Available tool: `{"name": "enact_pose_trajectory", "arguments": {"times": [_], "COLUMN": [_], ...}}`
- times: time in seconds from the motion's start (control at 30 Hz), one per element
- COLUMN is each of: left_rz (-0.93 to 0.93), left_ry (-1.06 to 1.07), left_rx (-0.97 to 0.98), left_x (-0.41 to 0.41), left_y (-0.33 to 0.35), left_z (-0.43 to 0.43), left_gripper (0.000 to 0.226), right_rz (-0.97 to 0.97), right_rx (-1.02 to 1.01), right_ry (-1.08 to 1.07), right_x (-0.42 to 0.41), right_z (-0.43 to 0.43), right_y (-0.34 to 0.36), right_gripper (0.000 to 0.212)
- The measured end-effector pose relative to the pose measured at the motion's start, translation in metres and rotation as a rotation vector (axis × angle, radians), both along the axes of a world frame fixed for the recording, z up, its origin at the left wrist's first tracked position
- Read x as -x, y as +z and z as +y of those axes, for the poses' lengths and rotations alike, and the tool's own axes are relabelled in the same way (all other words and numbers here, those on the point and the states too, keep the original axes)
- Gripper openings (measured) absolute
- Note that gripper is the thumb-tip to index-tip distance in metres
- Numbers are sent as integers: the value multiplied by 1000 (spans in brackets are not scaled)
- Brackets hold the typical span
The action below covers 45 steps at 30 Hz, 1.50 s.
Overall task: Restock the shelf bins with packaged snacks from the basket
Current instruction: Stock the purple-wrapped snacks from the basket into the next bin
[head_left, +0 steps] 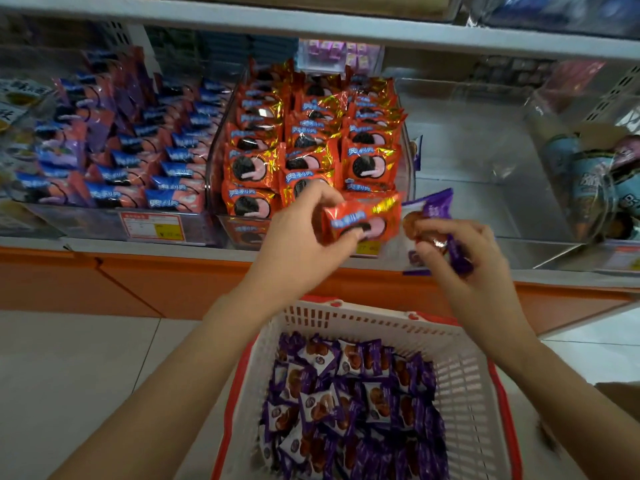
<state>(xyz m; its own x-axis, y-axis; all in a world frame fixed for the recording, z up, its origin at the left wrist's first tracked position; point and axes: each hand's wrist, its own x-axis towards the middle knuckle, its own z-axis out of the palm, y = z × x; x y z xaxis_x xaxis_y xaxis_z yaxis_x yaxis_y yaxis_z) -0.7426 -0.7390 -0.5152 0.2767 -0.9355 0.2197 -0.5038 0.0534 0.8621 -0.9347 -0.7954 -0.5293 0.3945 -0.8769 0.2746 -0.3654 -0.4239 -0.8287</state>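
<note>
At shelf's front edge, above basket (346, 318): left hand (301, 237) pinching a red pack (362, 220) between thumb and curled fingers, pack tilted, held just in front of the middle bin (235, 225). Just beside it, to the right, right hand (464, 261) curled round a purple pack (438, 211), fingers wrapped over its lower part, upper end sticking up past the thumb. Red and purple packs nearly meeting; cannot tell whether touching. Behind the left hand, middle bin packed with red packs (304, 133) in three upright rows. Left of that, another bin with blue packs (138, 161), also in rows, and a red-and-yellow price tag (152, 226) on its front. Right of the middle bin, behind the right hand, a clear bin (485, 161) with its bottom in view. Farther right, cone packs (588, 181) leaning in a further bin. Below both forearms, white basket with red rim, purple packs (346, 393) heaped loosely inside. Under the shelf, an orange base panel (156, 282); pale tiled floor (86, 358) left of the basket
</note>
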Motion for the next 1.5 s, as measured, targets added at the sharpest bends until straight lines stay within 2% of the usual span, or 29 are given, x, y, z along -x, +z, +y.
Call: {"name": "enact_pose_trajectory", "arguments": {"times": [0.13, 0.3, 0.5, 0.67, 0.73, 0.83, 0.97, 1.07, 1.2, 1.37, 1.5], "left_rz": [-112, -299, -467, -737, -852, -908, -996, -1082, -1059, -913, -893], "left_ry": [36, 38, -1, 94, 152, 135, 158, 218, 179, 134, -71], "left_rx": [43, 10, -49, 9, 41, 38, 25, -39, -73, 55, 165], "left_x": [-8, -13, -10, -6, -5, -7, -13, -13, -14, -13, -2], "left_y": [14, 11, 8, 0, -4, -7, -9, -15, -16, -8, 2], "left_z": [-35, -66, -88, -95, -95, -94, -96, -96, -97, -97, -111], "left_gripper": [27, 34, 31, 32, 35, 45, 53, 53, 58, 57, 52], "right_rz": [-58, -64, -20, -67, -140, -218, -223, -242, -248, -245, -271], "right_rx": [26, -15, -29, -84, -146, -248, -287, -330, -379, -315, -291], "right_ry": [-119, -137, -152, -155, -171, -220, -255, -254, -234, -258, -328], "right_x": [6, 11, 21, 30, 31, 32, 34, 35, 34, 33, 27], "right_z": [-20, -26, -27, -36, -38, -39, -40, -41, -43, -55, -76], "right_y": [6, 8, 3, 1, 0, -1, -4, -5, -4, -1, 5], "right_gripper": [25, 22, 24, 23, 29, 36, 46, 46, 37, 31, 37]}}
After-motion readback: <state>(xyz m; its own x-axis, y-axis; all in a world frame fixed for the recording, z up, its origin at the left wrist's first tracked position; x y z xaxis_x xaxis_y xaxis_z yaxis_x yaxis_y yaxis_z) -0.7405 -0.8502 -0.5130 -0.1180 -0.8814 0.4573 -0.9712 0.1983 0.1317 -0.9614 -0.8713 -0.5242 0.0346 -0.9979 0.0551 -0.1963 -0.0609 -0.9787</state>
